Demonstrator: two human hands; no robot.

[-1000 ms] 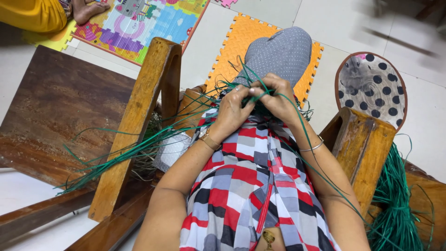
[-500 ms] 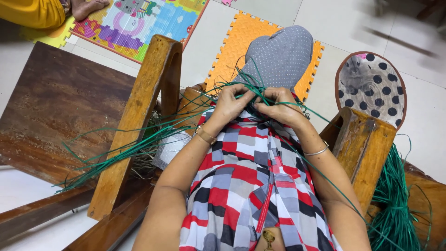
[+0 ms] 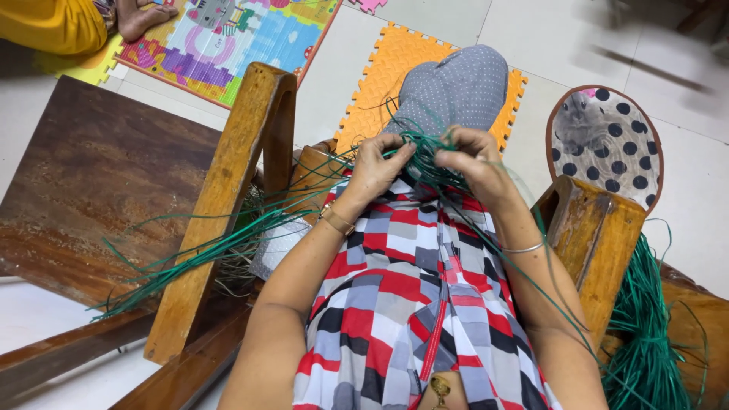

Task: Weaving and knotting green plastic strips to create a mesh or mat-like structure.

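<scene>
My left hand [image 3: 377, 168] and right hand [image 3: 477, 163] pinched green strands [image 3: 425, 152] above my knee [image 3: 456, 87]; which fingers gripped, I couldn't quite tell.

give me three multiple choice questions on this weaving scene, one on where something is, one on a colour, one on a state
1. Where does the loose bundle of green strands lie?
A. to the right of the right wooden armrest
B. on the puzzle mat
C. on the dark wooden board

2. What colour is the foam mat under the raised knee?
A. blue
B. orange
C. white

3. What are the left hand and the right hand doing?
A. resting flat on the lap
B. both pinching the green strands at the knee
C. gripping the armrests

Answers: 1 A, the bundle hangs past that armrest; 2 B, orange edges show around the knee; 3 B, both hands' fingers close on strands.
</scene>
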